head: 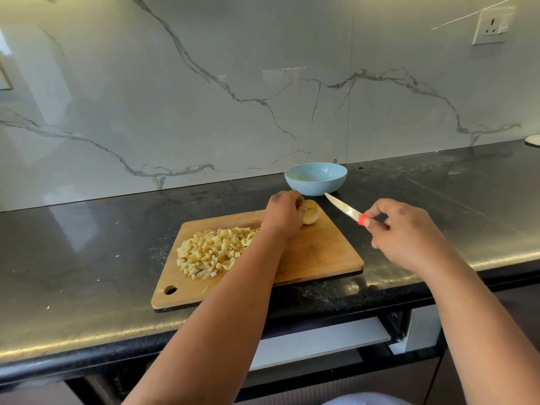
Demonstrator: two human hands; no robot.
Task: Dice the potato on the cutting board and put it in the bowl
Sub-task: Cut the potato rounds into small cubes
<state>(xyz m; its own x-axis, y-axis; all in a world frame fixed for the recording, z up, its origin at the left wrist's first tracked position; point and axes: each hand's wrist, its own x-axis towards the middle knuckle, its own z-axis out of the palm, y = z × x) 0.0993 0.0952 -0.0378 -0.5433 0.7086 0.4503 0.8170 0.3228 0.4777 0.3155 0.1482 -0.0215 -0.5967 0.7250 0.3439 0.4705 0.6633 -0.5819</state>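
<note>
A wooden cutting board (321, 252) lies on the dark counter. A heap of small diced potato cubes (213, 251) covers its left half. At the board's far right corner my left hand (283, 216) grips a peeled potato piece (310, 212). My right hand (406, 229) holds a knife (346, 210) with an orange handle just right of the board, its blade pointing up-left toward the bowl. The light blue bowl (316, 178) stands behind the board near the wall and looks empty.
The black counter (87, 244) runs left to right, with a marble backsplash behind it. A wall socket (492, 26) sits at the upper right. A white plate edge (532, 139) shows at the far right. A pulled-out shelf (321, 340) hangs below the counter's front edge.
</note>
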